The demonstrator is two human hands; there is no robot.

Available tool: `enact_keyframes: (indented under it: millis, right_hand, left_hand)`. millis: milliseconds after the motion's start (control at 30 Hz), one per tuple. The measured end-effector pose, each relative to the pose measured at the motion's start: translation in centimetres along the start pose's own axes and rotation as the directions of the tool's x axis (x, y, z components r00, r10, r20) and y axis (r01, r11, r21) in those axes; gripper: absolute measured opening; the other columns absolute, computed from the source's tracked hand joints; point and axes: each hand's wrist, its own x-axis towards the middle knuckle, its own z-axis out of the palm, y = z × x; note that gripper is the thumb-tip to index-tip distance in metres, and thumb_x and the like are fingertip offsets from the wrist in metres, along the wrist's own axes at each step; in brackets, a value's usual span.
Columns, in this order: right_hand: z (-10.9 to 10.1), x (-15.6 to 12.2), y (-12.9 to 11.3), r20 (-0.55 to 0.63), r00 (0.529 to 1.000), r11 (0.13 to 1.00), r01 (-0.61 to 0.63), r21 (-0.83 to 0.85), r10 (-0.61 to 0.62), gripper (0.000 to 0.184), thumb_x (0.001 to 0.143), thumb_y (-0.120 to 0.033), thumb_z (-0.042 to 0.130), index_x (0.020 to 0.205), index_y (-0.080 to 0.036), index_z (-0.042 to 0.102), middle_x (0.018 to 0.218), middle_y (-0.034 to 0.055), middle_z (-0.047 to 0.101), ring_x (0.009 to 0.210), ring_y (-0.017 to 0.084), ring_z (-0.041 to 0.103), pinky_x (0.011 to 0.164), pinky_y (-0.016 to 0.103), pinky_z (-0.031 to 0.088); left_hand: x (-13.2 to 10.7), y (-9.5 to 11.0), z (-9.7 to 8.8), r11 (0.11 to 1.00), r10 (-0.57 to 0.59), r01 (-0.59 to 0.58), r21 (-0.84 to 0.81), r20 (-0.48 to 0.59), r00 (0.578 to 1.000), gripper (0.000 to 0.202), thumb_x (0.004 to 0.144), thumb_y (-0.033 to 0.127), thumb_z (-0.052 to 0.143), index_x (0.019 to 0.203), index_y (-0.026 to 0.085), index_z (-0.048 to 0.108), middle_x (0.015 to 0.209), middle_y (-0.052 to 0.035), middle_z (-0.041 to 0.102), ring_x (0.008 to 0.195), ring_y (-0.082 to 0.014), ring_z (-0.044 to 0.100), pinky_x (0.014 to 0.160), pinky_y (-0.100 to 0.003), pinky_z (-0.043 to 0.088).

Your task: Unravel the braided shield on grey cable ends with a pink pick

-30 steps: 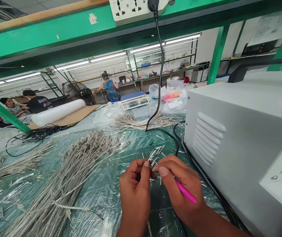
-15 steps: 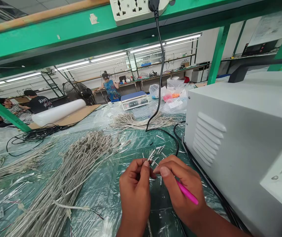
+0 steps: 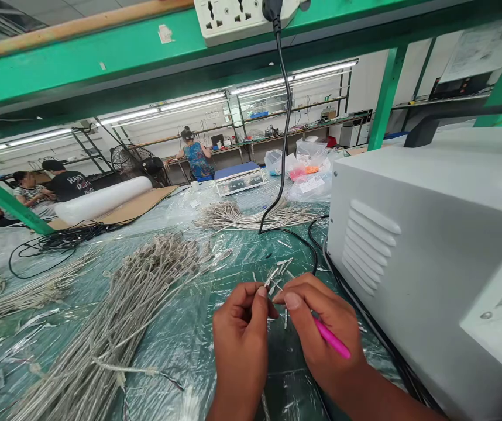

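Note:
Between thumb and forefinger, my left hand (image 3: 242, 336) pinches the end of a thin grey cable, its fine wire strands (image 3: 271, 275) poking up past the fingertips. A lower length of the cable (image 3: 265, 406) shows below the hand. My right hand (image 3: 327, 327) is closed around a slim tool with a pink handle (image 3: 334, 341). The tool's thin metal shaft points left to the strands; whether its tip touches them I cannot make out. White sleeve offcuts (image 3: 283, 266) lie on the table just behind my fingers.
A big bundle of grey cables (image 3: 114, 316) covers the left; another bundle (image 3: 246, 215) lies behind. A white machine (image 3: 413, 234) stands close on the right. A black power cord (image 3: 285, 117) hangs from the socket strip (image 3: 229, 17). Farther back are a scale (image 3: 240, 178) and plastic bags (image 3: 310, 166).
Both hands keep almost the same place and grip. The tool's shaft has shifted very slightly against the strands. In the far left background a seated person has moved a little.

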Motion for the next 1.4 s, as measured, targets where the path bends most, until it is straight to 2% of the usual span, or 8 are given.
enact_keyframes:
  millis: [133, 267, 333, 433, 567, 733, 1400]
  right_hand:
    - [-0.3, 0.5, 0.2, -0.102, 0.993, 0.997, -0.064, -0.044, 0.060, 0.022, 0.096, -0.017, 0.049, 0.077, -0.019, 0.062, 0.078, 0.0004, 0.059, 0.071, 0.012, 0.056, 0.064, 0.025, 0.045]
    - [-0.6, 0.8, 0.4, -0.239, 0.965, 0.991, -0.126, -0.049, 0.111, 0.019, 0.097, -0.021, 0.050, 0.083, -0.021, 0.064, 0.085, 0.0010, 0.060, 0.074, 0.013, 0.057, 0.064, 0.025, 0.045]
    - [-0.6, 0.7, 0.3, -0.199, 0.978, 0.997, -0.066, -0.031, 0.059, 0.019, 0.096, -0.018, 0.050, 0.084, -0.021, 0.065, 0.084, 0.0010, 0.060, 0.074, 0.013, 0.057, 0.064, 0.025, 0.045]
    - [-0.5, 0.2, 0.2, -0.037, 0.997, 0.997, 0.072, 0.036, -0.070, 0.021, 0.094, -0.013, 0.049, 0.084, -0.020, 0.066, 0.078, 0.0011, 0.060, 0.073, 0.013, 0.058, 0.065, 0.026, 0.046]
    - [-0.4, -0.3, 0.1, 0.078, 0.994, 0.995, 0.068, 0.068, -0.073, 0.019, 0.092, -0.011, 0.050, 0.080, -0.017, 0.063, 0.079, 0.0031, 0.062, 0.076, 0.015, 0.060, 0.068, 0.028, 0.047]
    - [-0.3, -0.2, 0.0, 0.065, 0.996, 0.997, 0.057, 0.060, -0.060, 0.019, 0.093, -0.011, 0.050, 0.084, -0.018, 0.065, 0.080, 0.0027, 0.061, 0.075, 0.013, 0.059, 0.066, 0.026, 0.047]
    - [-0.1, -0.2, 0.1, 0.064, 0.998, 0.999, 0.019, 0.031, -0.021, 0.019, 0.093, -0.012, 0.051, 0.084, -0.018, 0.067, 0.079, 0.0033, 0.061, 0.074, 0.015, 0.059, 0.067, 0.028, 0.049]
  left_hand:
    - [-0.1, 0.1, 0.1, 1.000, 0.003, -0.003, 0.022, 0.025, 1.000, 0.020, 0.084, 0.034, 0.063, 0.073, 0.017, 0.064, 0.056, 0.0016, 0.057, 0.051, -0.0101, 0.043, 0.050, -0.022, 0.031]
    - [-0.1, 0.0, 0.1, 1.000, -0.001, 0.001, 0.005, 0.009, 1.000, 0.020, 0.085, 0.035, 0.063, 0.077, 0.016, 0.065, 0.056, 0.0016, 0.057, 0.052, -0.0099, 0.043, 0.049, -0.022, 0.029]
    - [0.0, -0.1, 0.1, 1.000, -0.003, 0.003, -0.019, 0.000, 1.000, 0.021, 0.085, 0.035, 0.062, 0.077, 0.016, 0.064, 0.056, 0.0014, 0.057, 0.052, -0.0098, 0.043, 0.049, -0.021, 0.029]
    - [0.2, -0.5, -0.1, 0.999, 0.005, -0.004, -0.049, 0.004, 1.000, 0.022, 0.085, 0.036, 0.063, 0.076, 0.017, 0.063, 0.056, 0.0019, 0.057, 0.050, -0.0091, 0.041, 0.048, -0.020, 0.031]
    - [0.4, -0.9, -0.2, 0.997, 0.012, -0.011, -0.074, 0.004, 1.000, 0.022, 0.085, 0.037, 0.063, 0.077, 0.017, 0.063, 0.055, 0.0044, 0.050, 0.049, -0.0082, 0.038, 0.050, -0.020, 0.034]
    - [0.2, -0.7, -0.2, 0.997, -0.019, 0.020, -0.074, 0.004, 1.000, 0.022, 0.084, 0.037, 0.064, 0.076, 0.017, 0.063, 0.054, 0.0047, 0.049, 0.049, -0.0083, 0.039, 0.049, -0.019, 0.035]
    - [0.0, 0.0, 0.1, 0.999, -0.014, 0.013, -0.045, -0.028, 1.000, 0.019, 0.081, 0.033, 0.066, 0.074, 0.016, 0.064, 0.051, 0.0060, 0.049, 0.048, -0.0082, 0.038, 0.049, -0.019, 0.035]
